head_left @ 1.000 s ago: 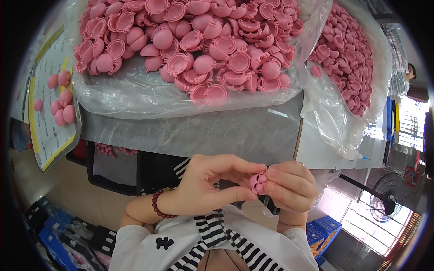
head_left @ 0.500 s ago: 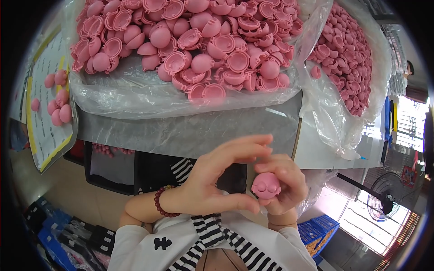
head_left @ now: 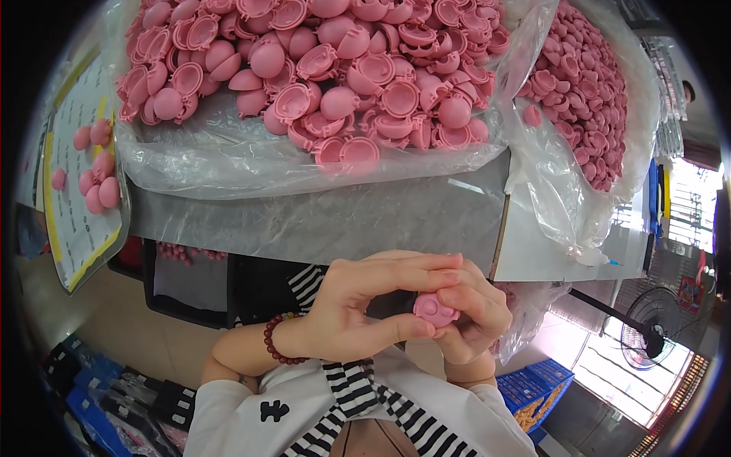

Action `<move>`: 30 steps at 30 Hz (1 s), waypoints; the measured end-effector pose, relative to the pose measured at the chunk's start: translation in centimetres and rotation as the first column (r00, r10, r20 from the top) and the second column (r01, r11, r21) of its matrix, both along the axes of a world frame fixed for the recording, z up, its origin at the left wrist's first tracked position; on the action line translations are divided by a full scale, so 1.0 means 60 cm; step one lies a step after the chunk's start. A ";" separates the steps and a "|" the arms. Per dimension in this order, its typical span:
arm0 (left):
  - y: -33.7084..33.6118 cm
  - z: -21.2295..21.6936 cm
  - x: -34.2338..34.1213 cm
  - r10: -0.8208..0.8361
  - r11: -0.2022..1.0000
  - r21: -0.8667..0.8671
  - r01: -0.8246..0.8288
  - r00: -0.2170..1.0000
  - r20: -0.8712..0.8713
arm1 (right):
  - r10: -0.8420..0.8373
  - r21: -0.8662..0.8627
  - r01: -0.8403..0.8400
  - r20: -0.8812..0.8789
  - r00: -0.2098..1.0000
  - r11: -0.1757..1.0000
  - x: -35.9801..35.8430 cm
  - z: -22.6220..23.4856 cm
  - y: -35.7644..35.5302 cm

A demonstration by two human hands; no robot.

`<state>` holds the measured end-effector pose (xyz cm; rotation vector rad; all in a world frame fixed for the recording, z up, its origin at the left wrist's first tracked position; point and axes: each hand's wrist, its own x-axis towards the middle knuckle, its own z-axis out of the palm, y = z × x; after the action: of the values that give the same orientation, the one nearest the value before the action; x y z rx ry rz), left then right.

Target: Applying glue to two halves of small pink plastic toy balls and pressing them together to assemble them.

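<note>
A small round pink plastic shell (head_left: pixel 435 309), closed into a ball with two raised bumps on its face, is held in front of my chest. My right hand (head_left: pixel 481 316) grips it from the right between bent fingers and thumb. From the left, my left hand (head_left: pixel 358 308) closes round it, thumb at its lower left edge and fingers over its top, overlapping the right fingers. Beyond the hands, many open and closed pink shells (head_left: pixel 339 103) lie heaped in a clear plastic bag (head_left: pixel 228 177) on the grey table (head_left: pixel 320 221).
Another plastic bag of smaller pink pieces (head_left: pixel 586 99) lies at the right. Several pink balls (head_left: pixel 95 171) rest on a yellow-edged printed sheet (head_left: pixel 84 244) at the left. A black tray (head_left: pixel 186 286) is below the table edge. Blue crates (head_left: pixel 533 388) and a fan (head_left: pixel 651 339) stand to the right.
My left hand has moved in and closed its fingers and thumb onto the pink shell. The shell has shifted slightly left and tilted in my right hand.
</note>
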<state>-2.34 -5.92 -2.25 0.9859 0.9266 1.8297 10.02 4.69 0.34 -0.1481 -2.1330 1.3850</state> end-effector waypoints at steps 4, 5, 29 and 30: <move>0.001 0.001 -0.005 -0.020 0.999 0.039 0.023 0.997 -0.068 | 0.062 -0.169 -0.076 -0.084 0.995 0.983 0.004 -0.005 0.005; 0.001 0.000 -0.007 -0.025 0.998 0.059 0.031 0.996 -0.091 | 0.058 -0.170 -0.072 -0.083 0.995 0.983 0.004 -0.003 0.003; 0.005 0.014 -0.021 0.025 0.999 0.034 -0.013 0.914 -0.405 | 0.010 -0.227 -0.052 -0.181 0.983 0.972 0.001 -0.011 -0.015; 0.005 0.020 -0.021 0.022 0.999 0.033 -0.010 0.913 -0.406 | -0.047 -0.276 -0.002 -0.173 0.984 0.961 0.004 -0.012 -0.018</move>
<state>-3.59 -5.65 -1.07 1.4174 1.1575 1.6840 10.28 3.59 -0.36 -0.1498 -1.7810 1.6140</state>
